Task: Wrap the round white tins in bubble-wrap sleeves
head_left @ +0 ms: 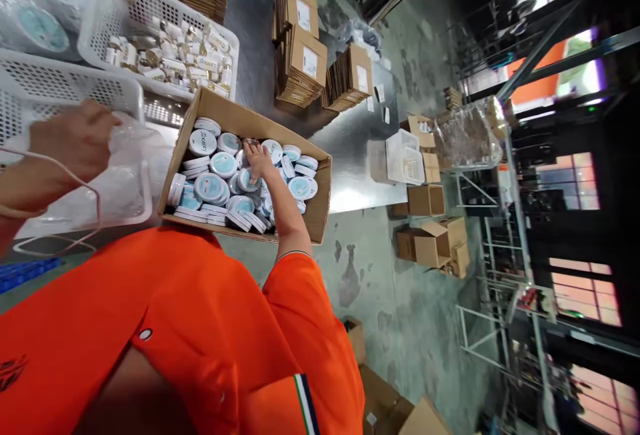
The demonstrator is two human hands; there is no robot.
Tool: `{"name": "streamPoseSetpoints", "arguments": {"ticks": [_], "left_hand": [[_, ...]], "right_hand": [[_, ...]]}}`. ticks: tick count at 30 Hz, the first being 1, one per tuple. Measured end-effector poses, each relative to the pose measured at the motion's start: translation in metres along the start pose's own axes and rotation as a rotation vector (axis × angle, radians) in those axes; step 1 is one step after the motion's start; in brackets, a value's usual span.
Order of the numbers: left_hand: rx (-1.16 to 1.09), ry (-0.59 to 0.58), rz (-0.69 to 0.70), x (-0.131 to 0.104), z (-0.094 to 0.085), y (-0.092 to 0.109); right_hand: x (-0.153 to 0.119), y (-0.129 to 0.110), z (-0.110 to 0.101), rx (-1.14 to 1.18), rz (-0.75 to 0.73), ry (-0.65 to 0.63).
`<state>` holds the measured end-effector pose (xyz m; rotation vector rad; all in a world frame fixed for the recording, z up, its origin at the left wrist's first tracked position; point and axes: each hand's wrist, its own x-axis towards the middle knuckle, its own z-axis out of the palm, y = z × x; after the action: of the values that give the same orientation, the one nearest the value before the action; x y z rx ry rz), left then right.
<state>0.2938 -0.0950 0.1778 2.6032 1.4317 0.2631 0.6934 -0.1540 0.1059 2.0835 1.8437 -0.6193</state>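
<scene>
Spread rather than clenched, the right hand (259, 162) touches round white jars with pale-blue lids (210, 187) inside an open-topped brown cardboard box (320, 205), whose walls surround it. Left of the box, the left hand (75, 145) curls beside crumpled clear plastic film (133, 155); whether it grips that, I cannot tell. Grey metal tabletop (353, 178) stretches right from the box's edge.

The shirt (200, 302) is orange (its trim (307, 406) striped green, white and navy), the tubs (210, 187) white and pale blue.
</scene>
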Motion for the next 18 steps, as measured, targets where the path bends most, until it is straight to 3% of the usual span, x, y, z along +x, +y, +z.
{"name": "streamPoseSetpoints", "arguments": {"ticks": [3, 7, 10, 16, 18], "left_hand": [[-0.065, -0.168, 0.052, 0.005, 0.025, -0.014], [-0.222, -0.058, -0.03, 0.005, 0.04, -0.048], [-0.209, 0.011, -0.093, 0.002, 0.032, -0.061], [-0.239, -0.172, -0.105, 0.003, 0.005, -0.056], [-0.267, -0.086, -0.168, -0.001, 0.003, -0.061]], "right_hand": [[-0.003, 0.0, 0.009, -0.166, -0.05, -0.055], [-0.023, -0.012, 0.021, -0.191, -0.029, -0.058], [-0.033, -0.015, 0.024, -0.166, -0.005, -0.026], [-0.028, -0.009, -0.004, 0.018, 0.078, 0.066], [-0.026, 0.0, -0.017, 0.164, 0.114, 0.134]]}}
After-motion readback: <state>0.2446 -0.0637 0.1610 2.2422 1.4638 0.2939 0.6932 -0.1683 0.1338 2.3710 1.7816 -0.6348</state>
